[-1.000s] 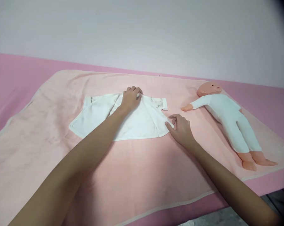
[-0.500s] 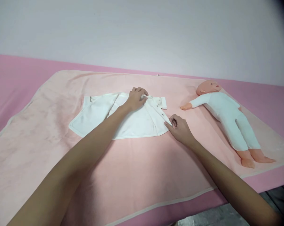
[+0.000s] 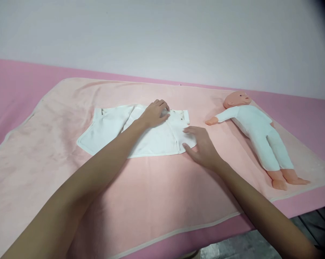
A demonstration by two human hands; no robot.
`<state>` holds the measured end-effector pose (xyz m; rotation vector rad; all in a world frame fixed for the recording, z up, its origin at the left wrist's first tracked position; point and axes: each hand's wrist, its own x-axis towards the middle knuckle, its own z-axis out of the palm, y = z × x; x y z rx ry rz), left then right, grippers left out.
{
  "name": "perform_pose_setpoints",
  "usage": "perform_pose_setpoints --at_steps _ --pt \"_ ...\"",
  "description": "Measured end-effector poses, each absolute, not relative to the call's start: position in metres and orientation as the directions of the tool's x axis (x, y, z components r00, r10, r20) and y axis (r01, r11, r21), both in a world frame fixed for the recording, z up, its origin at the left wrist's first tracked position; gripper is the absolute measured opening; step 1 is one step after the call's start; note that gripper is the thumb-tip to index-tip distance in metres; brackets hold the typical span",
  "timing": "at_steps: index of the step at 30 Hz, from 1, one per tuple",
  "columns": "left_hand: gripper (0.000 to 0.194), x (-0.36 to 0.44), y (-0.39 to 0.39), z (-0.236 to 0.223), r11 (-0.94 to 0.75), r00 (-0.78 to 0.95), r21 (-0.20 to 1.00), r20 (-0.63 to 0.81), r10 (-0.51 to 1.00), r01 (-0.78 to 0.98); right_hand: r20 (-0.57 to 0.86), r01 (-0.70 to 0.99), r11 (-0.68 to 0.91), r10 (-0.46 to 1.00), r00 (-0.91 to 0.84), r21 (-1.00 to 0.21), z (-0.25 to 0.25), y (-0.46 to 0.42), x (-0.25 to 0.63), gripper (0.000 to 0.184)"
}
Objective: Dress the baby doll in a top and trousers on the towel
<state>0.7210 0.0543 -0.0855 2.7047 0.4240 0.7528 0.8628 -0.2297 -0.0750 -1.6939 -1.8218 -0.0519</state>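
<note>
A small white baby shirt (image 3: 159, 138) lies spread out, its front panels folded outward. My left hand (image 3: 155, 113) rests on its upper edge right of the middle, thumb and fingers apart over the cloth. At the right front panel, my right hand (image 3: 201, 145) is open, thumb and fingers apart, with the fingertips on or just above the fabric. The left forearm covers part of the lower left of the shirt. To the right lies a baby doll (image 3: 254, 126) in a white body suit, on its back with one arm stretched toward the shirt.
Underneath is a pale pink blanket (image 3: 151, 190) with a light trimmed edge, spread on a darker pink padded surface (image 3: 22, 77). A plain pale wall (image 3: 151, 39) rises behind. Grey floor (image 3: 232, 248) shows below the front edge at lower right.
My right hand has let go of the shirt's right front edge and opened. That edge now lies folded outward, flatter. The left hand stays at nearly the same spot.
</note>
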Motion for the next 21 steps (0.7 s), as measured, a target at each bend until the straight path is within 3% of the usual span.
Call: perform_pose_setpoints --at_steps 2,4,8,13,17,19,21 --pt "0.034 0.719 0.056 -0.086 -0.892 0.846 0.416 0.399 0.352 0.175 0.328 0.859 0.308 0.928 -0.177 -0.408 -0.07 -0.232 0.856 0.065" --pt "0.039 0.718 0.058 -0.088 -0.863 0.85 0.468 0.36 0.384 0.191 0.168 0.827 0.351 0.936 -0.308 -0.44 -0.067 -0.234 0.852 0.072" --pt "0.041 0.719 0.064 -0.094 -0.822 0.854 0.537 0.321 0.409 0.192 0.011 0.823 0.335 0.928 -0.371 -0.459 -0.067 -0.235 0.856 0.072" --pt "0.044 0.721 0.067 -0.095 -0.821 0.859 0.529 0.298 0.417 0.215 0.034 0.844 0.353 0.928 -0.372 -0.404 -0.066 -0.238 0.851 0.07" --pt "0.042 0.725 0.056 -0.083 -0.875 0.884 0.417 0.275 0.379 0.246 0.088 0.854 0.46 0.887 -0.453 -0.241 -0.059 -0.259 0.86 0.069" --pt "0.041 0.735 0.042 -0.074 -0.892 0.86 0.368 0.329 0.389 0.263 0.11 0.848 0.509 0.861 -0.497 -0.147 -0.048 -0.28 0.89 0.065" --pt "0.042 0.752 0.022 -0.066 -0.898 0.825 0.357 0.401 0.397 0.259 0.223 0.919 0.386 0.905 -0.362 -0.076 -0.035 -0.305 0.942 0.055"
